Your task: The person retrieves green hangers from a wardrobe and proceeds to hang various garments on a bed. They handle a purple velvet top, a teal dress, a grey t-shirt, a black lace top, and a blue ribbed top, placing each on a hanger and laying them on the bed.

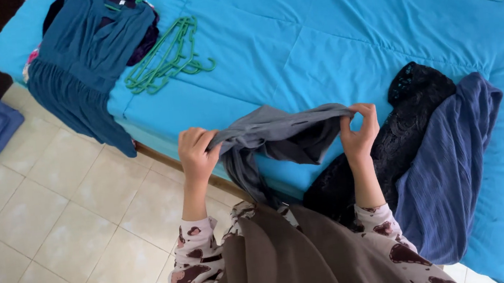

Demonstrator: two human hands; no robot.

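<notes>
Grey garment (276, 136) stretched between both hands (277, 142)

I see my left hand (196, 153) and right hand (360, 130) gripping a limp grey cloth garment (276, 136) stretched between them over the near edge of the bright blue quilted bed (316, 41).

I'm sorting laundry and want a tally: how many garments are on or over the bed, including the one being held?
4: a grey garment held up, a teal dress at the bed's far-left corner, a black lace piece and a blue pleated one at right. More may lie under the dress.
</notes>
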